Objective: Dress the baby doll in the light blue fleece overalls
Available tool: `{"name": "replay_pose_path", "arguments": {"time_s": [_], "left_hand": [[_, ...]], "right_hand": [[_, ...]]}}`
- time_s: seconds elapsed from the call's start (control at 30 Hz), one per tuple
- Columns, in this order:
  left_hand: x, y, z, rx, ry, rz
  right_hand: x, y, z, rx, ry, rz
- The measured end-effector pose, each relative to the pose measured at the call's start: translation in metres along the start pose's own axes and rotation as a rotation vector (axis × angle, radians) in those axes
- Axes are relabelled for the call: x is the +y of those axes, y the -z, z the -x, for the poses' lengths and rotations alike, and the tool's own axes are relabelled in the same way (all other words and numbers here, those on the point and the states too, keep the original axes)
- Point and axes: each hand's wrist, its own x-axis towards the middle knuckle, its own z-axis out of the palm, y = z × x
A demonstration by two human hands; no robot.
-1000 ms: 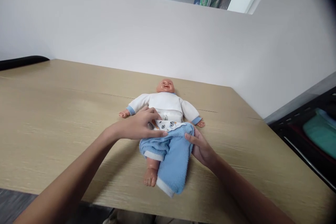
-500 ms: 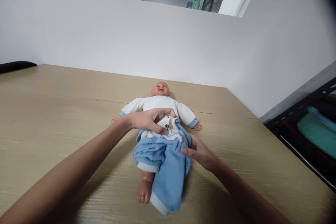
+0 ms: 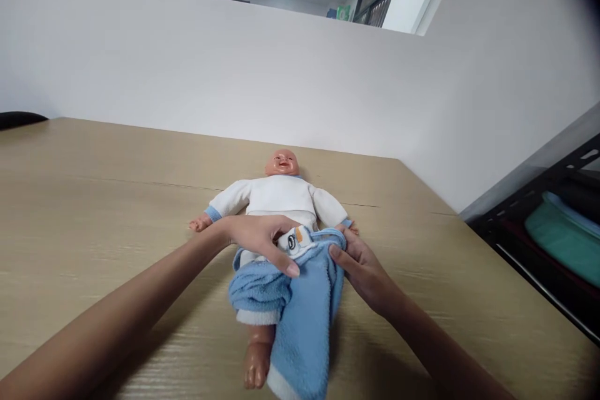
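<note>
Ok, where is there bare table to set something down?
Bare table: left, between the left forearm and wall; right, between the doll and the table's right edge. Crowded: around the trousers, with left hand and right hand both on them.

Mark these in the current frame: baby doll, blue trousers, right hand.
baby doll (image 3: 280,194): head view, on its white-clad chest.
blue trousers (image 3: 307,306): head view, on the leg at picture right.
right hand (image 3: 365,267): head view, near the thumb's base.
</note>
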Motion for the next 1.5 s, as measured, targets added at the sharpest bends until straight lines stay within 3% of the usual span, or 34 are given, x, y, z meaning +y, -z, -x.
{"name": "replay_pose_path", "arguments": {"time_s": [0.07,0.17,0.27,0.37,0.47,0.57,0.7,0.83,0.93,1.03,1.17,1.27,1.4,1.5], "left_hand": [[0.004,-0.003,0.002,-0.002,0.007,-0.027],[0.009,-0.011,0.003,0.073,-0.061,-0.048],[0.011,-0.016,0.004,0.122,-0.004,-0.122],[0.013,-0.019,0.004,0.109,0.075,-0.151],[0.016,-0.02,0.003,-0.031,0.081,-0.075],[0.017,-0.021,0.002,-0.138,0.097,0.017],[0.014,-0.024,0.0,-0.077,-0.02,0.035],[0.01,-0.025,-0.001,0.01,-0.138,0.044],[0.008,-0.025,0.0,-0.014,-0.138,0.062],[0.006,-0.022,0.003,-0.061,-0.073,0.094],[0.006,-0.017,0.008,-0.128,0.063,0.123],[0.003,-0.017,0.008,-0.139,0.065,0.114],[-0.005,-0.016,0.006,-0.092,-0.007,0.065],[-0.007,-0.016,0.006,-0.091,-0.048,0.045]], "right_hand": [[-0.006,0.002,0.002,-0.039,-0.045,0.086],[-0.018,0.006,0.007,-0.238,-0.143,0.215],[-0.028,0.01,0.013,-0.392,-0.238,0.304],[-0.031,0.011,0.015,-0.399,-0.288,0.356],[-0.025,0.01,0.015,-0.378,-0.27,0.327],[-0.015,0.01,0.013,-0.237,-0.178,0.21],[-0.008,0.011,0.01,-0.12,-0.164,0.217],[-0.019,0.008,0.013,-0.334,-0.216,0.268],[-0.029,0.006,0.016,-0.465,-0.319,0.287],[-0.028,0.006,0.017,-0.423,-0.35,0.269],[-0.006,0.011,0.016,-0.215,-0.274,0.163],[0.007,0.012,0.014,-0.118,-0.256,0.01],[0.003,0.007,0.014,-0.191,-0.251,0.043],[-0.009,0.005,0.016,-0.318,-0.208,0.133]]}}
